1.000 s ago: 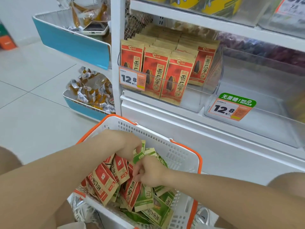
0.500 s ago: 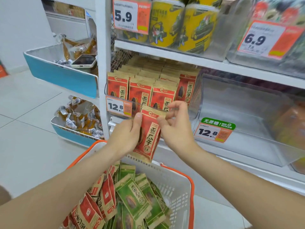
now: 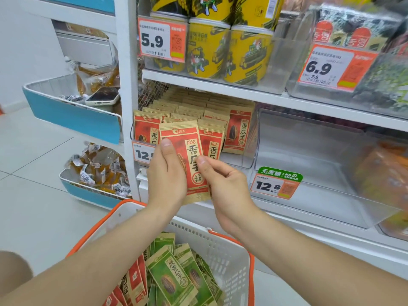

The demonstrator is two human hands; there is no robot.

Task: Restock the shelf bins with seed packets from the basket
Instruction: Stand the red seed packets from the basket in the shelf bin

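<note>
Packet (image 3: 187, 160) is upright, long axis vertical, just in front of the bin (image 3: 251, 142). Left hand (image 3: 165, 177) and right hand (image 3: 223, 182) have fingers clamped on its side edges. Basket (image 3: 229, 261) is below.

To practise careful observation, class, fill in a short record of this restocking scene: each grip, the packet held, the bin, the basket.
stocked bin: rows of shelved packets, red
red packet: upright, in front of stocked bin
left grip: holds red packet's left edge
right grip: pinches its right edge
basket: green packets and red ones inside
</note>
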